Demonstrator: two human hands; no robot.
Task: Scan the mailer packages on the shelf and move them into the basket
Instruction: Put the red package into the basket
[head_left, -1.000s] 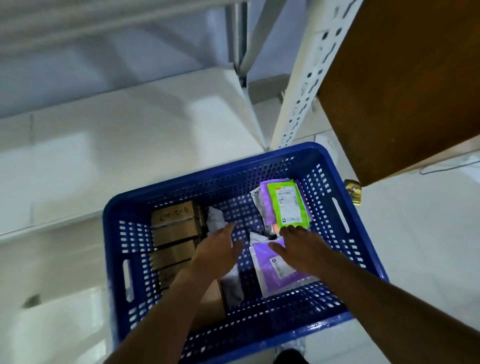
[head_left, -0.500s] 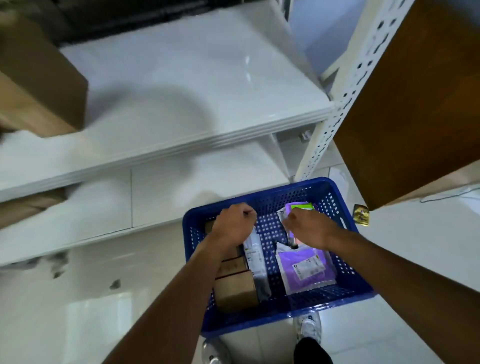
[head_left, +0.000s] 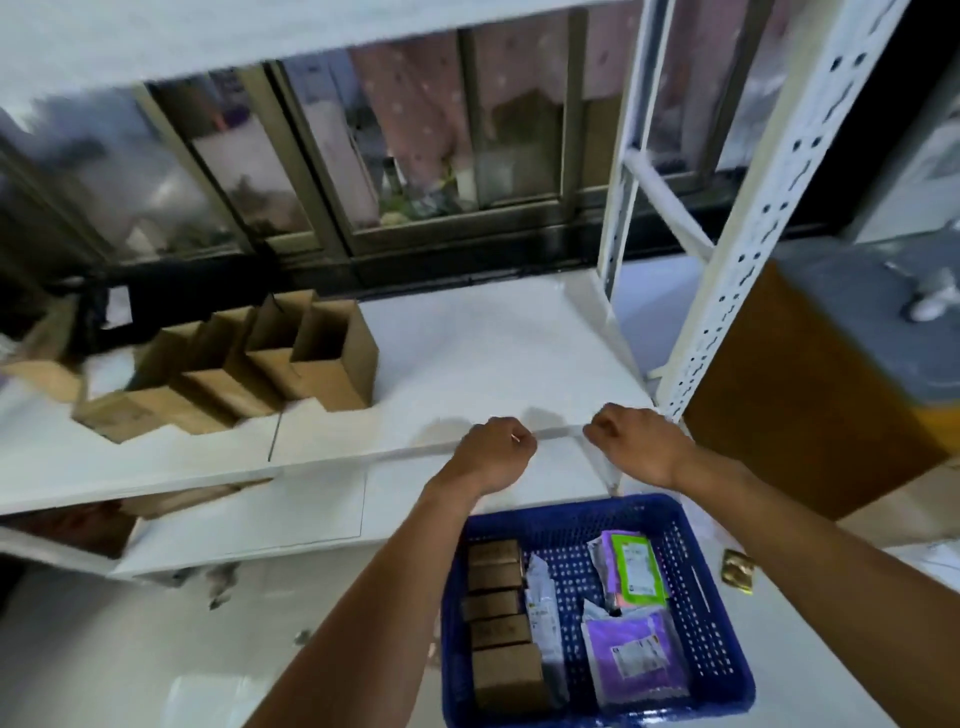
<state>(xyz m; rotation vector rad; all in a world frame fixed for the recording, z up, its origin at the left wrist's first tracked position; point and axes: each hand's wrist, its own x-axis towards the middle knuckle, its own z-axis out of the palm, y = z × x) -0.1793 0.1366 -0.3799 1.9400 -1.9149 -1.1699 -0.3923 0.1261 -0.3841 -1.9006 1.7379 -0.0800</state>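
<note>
Basket (head_left: 571, 512) w/ 5 boxes (head_left: 496, 605), 3 mailers (head_left: 636, 654), L hand (head_left: 496, 457) & R hand (head_left: 636, 447) both clenched

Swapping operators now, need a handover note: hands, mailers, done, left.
Left hand and right hand: both fisted, empty, at the front edge of the shelf.
Blue basket on the floor holds a purple mailer, a green-labelled mailer, a white mailer and brown boxes.
Done: those mailers are in.
Left: no mailers visible on the shelf, only open cardboard boxes; check the parts out of view.
</note>
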